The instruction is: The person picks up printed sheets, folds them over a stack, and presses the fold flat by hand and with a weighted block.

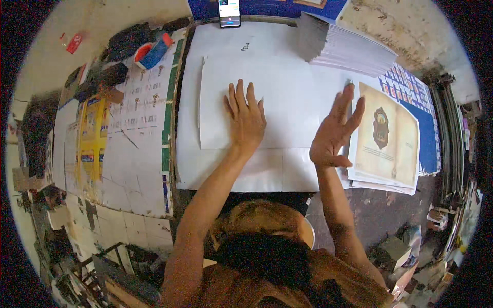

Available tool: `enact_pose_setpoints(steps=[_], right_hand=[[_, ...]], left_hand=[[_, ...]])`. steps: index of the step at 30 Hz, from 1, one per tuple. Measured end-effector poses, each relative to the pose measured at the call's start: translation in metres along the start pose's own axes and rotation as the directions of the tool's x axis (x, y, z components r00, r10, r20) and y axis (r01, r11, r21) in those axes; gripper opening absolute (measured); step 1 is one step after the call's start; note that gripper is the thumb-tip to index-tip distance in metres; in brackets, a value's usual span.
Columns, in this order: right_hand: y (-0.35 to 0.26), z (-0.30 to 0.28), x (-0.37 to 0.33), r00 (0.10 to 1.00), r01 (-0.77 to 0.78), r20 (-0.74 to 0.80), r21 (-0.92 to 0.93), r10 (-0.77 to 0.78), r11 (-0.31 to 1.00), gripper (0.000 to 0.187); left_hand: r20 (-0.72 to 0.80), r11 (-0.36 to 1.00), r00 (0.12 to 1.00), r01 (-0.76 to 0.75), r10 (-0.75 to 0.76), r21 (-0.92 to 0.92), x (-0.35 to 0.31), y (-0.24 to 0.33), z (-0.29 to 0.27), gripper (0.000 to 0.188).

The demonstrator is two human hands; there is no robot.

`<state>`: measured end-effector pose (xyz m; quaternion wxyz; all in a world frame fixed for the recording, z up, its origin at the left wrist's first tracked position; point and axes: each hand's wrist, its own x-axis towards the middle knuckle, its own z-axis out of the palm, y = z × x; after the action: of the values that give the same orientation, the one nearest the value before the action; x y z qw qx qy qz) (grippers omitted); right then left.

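Observation:
My left hand (245, 122) lies with fingers spread on a large white sheet of paper (287, 115) on the white work surface (205, 169). Nothing is in it. At the sheet's right side is my right hand (334, 131), its thumb and fingers apart and nothing between them. It is tilted on edge beside a pile of printed cream sheets (403, 138), whose top page bears a dark ornate frame picture. Whether the right hand touches the pile's left edge, I cannot tell.
A tall stack of white paper (354, 54) stands at the back right. A phone (229, 14) leans upright at the back edge. To the left, another table holds printed sheets (141, 102) and a blue and red object (154, 53). Blue printed sheets (426, 128) lie far right.

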<state>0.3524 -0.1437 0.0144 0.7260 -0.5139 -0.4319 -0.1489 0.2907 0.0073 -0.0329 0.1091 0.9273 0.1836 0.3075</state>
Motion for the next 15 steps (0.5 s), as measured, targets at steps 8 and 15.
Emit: enact_pose_setpoints(steps=[8, 15], right_hand=[[0.05, -0.032, -0.027, 0.861, -0.465, -0.146, 0.161, 0.487, 0.871, 0.112], [0.026, 0.001, -0.027, 0.827, -0.556, -0.061, -0.247, 0.559, 0.794, 0.087]], left_hand=[[-0.317, 0.894, 0.948, -0.146, 0.005, -0.423, 0.011, 0.051, -0.046, 0.047], [-0.202, 0.941, 0.975, -0.151, 0.092, -0.302, -0.015, 0.023, 0.018, 0.038]])
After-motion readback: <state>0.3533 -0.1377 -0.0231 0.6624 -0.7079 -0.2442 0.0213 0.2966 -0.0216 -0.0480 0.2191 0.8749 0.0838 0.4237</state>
